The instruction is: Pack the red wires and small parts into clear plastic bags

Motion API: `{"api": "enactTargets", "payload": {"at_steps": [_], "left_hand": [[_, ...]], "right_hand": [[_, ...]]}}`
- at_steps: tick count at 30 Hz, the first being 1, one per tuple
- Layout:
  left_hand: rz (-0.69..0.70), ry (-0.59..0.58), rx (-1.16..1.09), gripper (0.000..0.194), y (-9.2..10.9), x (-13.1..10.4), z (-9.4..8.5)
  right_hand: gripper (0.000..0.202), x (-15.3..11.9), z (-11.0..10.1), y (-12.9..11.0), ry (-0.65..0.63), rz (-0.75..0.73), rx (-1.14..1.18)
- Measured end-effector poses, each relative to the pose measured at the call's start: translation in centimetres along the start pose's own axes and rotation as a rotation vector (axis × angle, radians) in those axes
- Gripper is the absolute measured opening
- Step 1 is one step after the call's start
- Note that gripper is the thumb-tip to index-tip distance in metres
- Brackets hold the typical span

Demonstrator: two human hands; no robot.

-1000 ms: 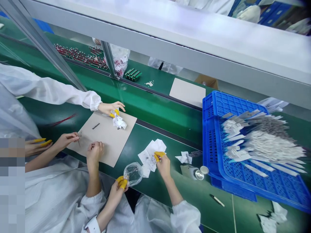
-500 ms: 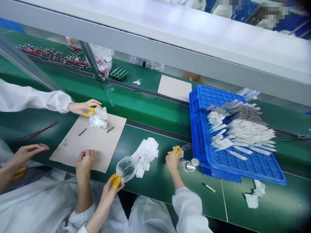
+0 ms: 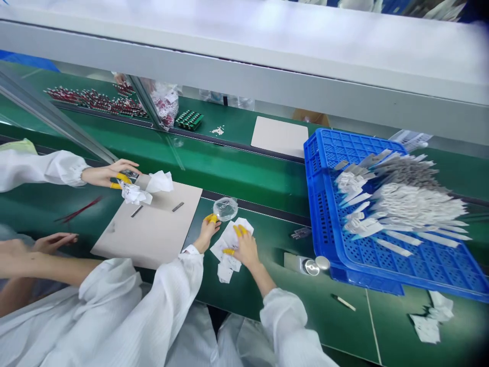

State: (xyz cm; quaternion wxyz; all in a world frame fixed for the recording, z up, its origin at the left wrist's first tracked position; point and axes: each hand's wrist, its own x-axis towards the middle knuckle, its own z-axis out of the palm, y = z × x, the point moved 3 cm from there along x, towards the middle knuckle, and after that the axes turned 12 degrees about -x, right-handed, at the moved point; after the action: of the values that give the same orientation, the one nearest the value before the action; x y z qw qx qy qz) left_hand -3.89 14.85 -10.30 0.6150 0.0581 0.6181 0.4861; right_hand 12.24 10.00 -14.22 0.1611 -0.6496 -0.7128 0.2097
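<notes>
My left hand [image 3: 208, 232], with yellow finger covers, grips the near edge of a clear round container [image 3: 225, 209], tilted above the bench. To its right, my right hand [image 3: 244, 245] is spread over crumpled white paper [image 3: 225, 272], its yellow-covered fingers resting on the sheets with thumb and fingers apart. Whether it pinches a sheet cannot be made out. Right of that hand, a clear jar with a metal lid [image 3: 311, 266] lies on the green bench, beside a round disc [image 3: 323, 263].
A blue basket [image 3: 311, 204] bears many white strips at the right. Another person's hand [image 3: 103, 176] holds white paper over a beige mat [image 3: 164, 229]. Other people's arms reach in at lower left. A small stick [image 3: 345, 303] and crumpled paper [image 3: 426, 329] lie at lower right.
My right hand has moved left from beside the jar onto the paper. My left hand has carried the clear container forward and right. A co-worker's arm has left the beige mat.
</notes>
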Motion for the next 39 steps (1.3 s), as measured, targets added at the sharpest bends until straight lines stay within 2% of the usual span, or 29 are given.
{"api": "enactTargets", "payload": {"at_steps": [1,4,7,10,14,17,20,23,28,32,36,39], "left_hand": [[0.013,0.028,0.016,0.026,-0.7,-0.5,-1.1],[0.051,0.085,0.078,0.029,-3.3,-3.0,-4.9],[0.062,0.075,0.170,0.026,-6.3,-6.0,-7.9],[0.084,0.032,0.298,0.028,-8.4,-8.1,-9.0],[0.135,-0.010,0.470,0.037,-9.1,-8.8,-8.8],[0.137,-0.030,0.526,0.020,-9.0,-8.2,-8.7],[0.091,-0.040,0.489,0.011,-9.1,-7.5,-8.6],[0.032,-0.053,0.375,0.017,-9.4,-7.1,-7.7],[-0.078,-0.178,0.128,0.039,-8.9,-7.9,-4.8],[-0.130,-0.262,-0.014,0.059,-8.1,-9.0,-4.0],[-0.216,-0.266,-0.113,0.052,-8.5,-9.6,-3.9],[-0.239,-0.208,-0.177,0.033,-7.0,-9.2,-5.6]], "right_hand": [[0.059,-0.5,0.6,-0.8,-0.031,-0.046,0.018],[0.028,-2.4,1.6,-1.1,-0.067,-0.077,0.091],[0.020,-3.6,0.9,1.0,0.019,0.049,0.173],[0.027,-3.8,-0.8,2.9,0.128,0.221,0.266],[0.036,-4.3,-2.0,2.7,0.166,0.405,0.442],[0.040,-5.3,-1.5,1.4,0.101,0.506,0.632],[0.044,-6.2,-0.8,0.4,0.008,0.607,0.814],[0.048,-6.8,-0.5,-0.3,-0.041,0.695,0.938],[0.049,-7.4,-1.2,-1.9,-0.108,0.719,1.101],[0.047,-8.2,-1.7,-2.6,-0.160,0.711,1.168],[0.040,-8.8,-1.5,-1.8,-0.136,0.717,1.113],[0.043,-8.6,-1.4,0.2,-0.080,0.707,1.016]]}}
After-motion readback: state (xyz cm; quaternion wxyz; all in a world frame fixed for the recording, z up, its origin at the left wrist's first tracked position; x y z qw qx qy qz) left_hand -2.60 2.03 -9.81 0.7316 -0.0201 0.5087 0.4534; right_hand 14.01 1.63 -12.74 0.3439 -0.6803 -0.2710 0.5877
